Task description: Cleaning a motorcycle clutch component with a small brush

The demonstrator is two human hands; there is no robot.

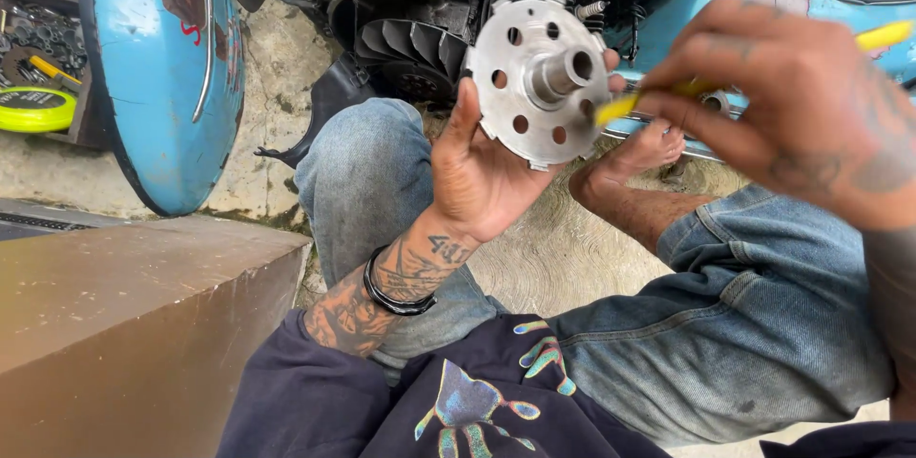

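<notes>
Raised palm-up above the knees, the left hand is curled about the rim of a round metal disc, which is held upright before the scooter engine. One central hub and about seven round holes can be counted on the disc. The right hand is closed around one yellow-handled tool, its tip kept just beside the disc's edge. A wooden tray at the far left is seen to hold dark metal parts, a second yellow-handled tool and one yellow-green ring
</notes>
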